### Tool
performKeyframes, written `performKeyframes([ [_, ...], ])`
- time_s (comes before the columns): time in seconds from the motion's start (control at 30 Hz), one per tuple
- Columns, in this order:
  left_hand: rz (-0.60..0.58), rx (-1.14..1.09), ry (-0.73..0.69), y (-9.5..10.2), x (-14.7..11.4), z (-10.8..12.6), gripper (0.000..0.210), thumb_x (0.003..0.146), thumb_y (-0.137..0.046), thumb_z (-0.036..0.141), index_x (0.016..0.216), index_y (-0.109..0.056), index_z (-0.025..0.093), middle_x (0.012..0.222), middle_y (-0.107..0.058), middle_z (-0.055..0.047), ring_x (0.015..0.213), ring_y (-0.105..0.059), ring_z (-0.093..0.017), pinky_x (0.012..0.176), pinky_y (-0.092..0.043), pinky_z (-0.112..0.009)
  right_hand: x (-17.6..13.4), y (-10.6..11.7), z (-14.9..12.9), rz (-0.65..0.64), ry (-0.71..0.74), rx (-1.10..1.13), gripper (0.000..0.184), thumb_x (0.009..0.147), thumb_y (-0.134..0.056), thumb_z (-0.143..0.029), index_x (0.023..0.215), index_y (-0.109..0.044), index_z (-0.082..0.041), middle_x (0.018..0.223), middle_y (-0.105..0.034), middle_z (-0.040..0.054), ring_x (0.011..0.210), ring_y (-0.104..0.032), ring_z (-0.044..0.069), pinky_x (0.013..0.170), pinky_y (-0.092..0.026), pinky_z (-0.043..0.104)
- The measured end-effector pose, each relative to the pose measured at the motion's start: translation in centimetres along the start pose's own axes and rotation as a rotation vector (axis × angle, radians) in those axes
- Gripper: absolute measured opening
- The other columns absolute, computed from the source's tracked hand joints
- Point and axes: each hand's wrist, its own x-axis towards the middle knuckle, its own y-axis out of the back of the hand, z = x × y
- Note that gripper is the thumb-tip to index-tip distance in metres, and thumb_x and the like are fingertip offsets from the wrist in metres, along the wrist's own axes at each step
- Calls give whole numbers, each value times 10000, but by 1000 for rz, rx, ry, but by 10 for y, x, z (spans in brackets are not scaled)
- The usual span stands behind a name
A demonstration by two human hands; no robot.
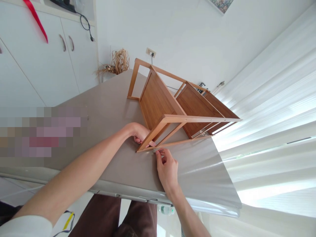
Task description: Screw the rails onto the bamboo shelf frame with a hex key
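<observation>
A wooden shelf rack (160, 95) with several brown panels lies on its side on the grey-brown table. My left hand (141, 132) reaches behind the near end of its frame. Its fingers are curled, and one fingertip is against the inside of the bottom rail (172, 143); whatever they hold is hidden. Just outside that rail, my right hand (168, 166) is closed in a pinch. Between its thumb and fingertips is a small shiny metal piece (154, 150), touching or very near the rail; it is too small to name.
The table (108, 98) ends at a front edge close to my legs. White cabinets (44, 49) stand at the left, and dried plant stalks (119, 62) rise behind the table. A white curtain (278, 131) hangs on the right. A plastic bottle (166, 209) is below the table edge.
</observation>
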Motion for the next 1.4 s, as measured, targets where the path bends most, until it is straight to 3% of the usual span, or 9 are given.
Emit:
performKeyframes([
  [0.1, -2, 5, 3, 1, -1, 1, 556, 644, -759, 680, 563, -543, 174, 385, -369, 51, 380, -302, -71, 406, -213, -209, -3, 0, 1, 13, 98, -90, 218, 1030, -486, -367, 958, -639, -229, 856, -750, -11, 523, -611, 111, 568, -439, 220],
  [0.33, 1, -11, 4, 1, 1, 0, 496, 700, -749, 627, 593, -572, 175, 402, -377, 49, 387, -298, -78, 411, -207, -224, -5, -2, 0, 72, 484, -564, 317, 1060, -379, -180, 888, -644, -206, 660, -648, 8, 537, -581, 156, 553, -354, 270],
  [0.43, 5, -22, 26, 1, 2, -1, 473, 737, -731, 602, 599, -577, 177, 414, -379, 47, 389, -294, -81, 410, -204, -231, -2, -1, -4, 22, 398, -467, 295, 1065, -390, -227, 905, -637, -210, 710, -680, 11, 546, -589, 150, 546, -359, 264],
  [0.57, 12, -31, 56, 0, 2, 0, 445, 782, -705, 569, 611, -589, 175, 436, -390, 43, 387, -288, -80, 403, -204, -238, 5, 3, -4, -41, 117, -162, 228, 1028, -485, -379, 939, -631, -228, 855, -743, 5, 503, -578, 119, 545, -411, 245],
  [0.77, -1, -29, 12, -1, 1, -1, 474, 747, -718, 605, 595, -568, 181, 436, -383, 43, 387, -270, -74, 398, -193, -230, 19, 13, 2, -227, -234, 292, 333, 936, -585, -546, 887, -609, -217, 830, -747, 10, 395, -543, 103, 412, -375, 229],
  [0.87, -9, -20, -7, 0, 3, -3, 529, 692, -734, 668, 577, -563, 180, 421, -380, 42, 383, -288, -75, 396, -200, -225, 22, 16, 4, -268, -232, 345, 315, 917, -619, -526, 892, -609, -212, 859, -752, 19, 402, -562, 99, 441, -400, 224],
  [1.03, -10, 2, -18, 0, 8, -6, 601, 631, -739, 743, 535, -563, 177, 384, -359, 39, 374, -307, -80, 389, -208, -221, 12, 14, 5, -202, -177, 294, 304, 950, -573, -517, 883, -591, -221, 820, -740, 12, 459, -596, 114, 507, -447, 228],
  [1.2, -19, 1, -18, 1, 8, -7, 599, 639, -733, 748, 553, -565, 180, 377, -352, 45, 372, -298, -78, 394, -210, -218, 5, 10, 3, -127, -99, 165, 285, 975, -533, -499, 918, -612, -230, 746, -709, -13, 473, -593, 118, 515, -435, 219],
  [1.4, -32, -14, -24, 1, 6, -6, 585, 658, -731, 729, 554, -529, 189, 384, -350, 47, 379, -291, -79, 402, -218, -221, 6, 7, 1, -119, 6, 28, 250, 1009, -477, -440, 939, -605, -237, 812, -714, -18, 495, -587, 113, 545, -428, 227],
])
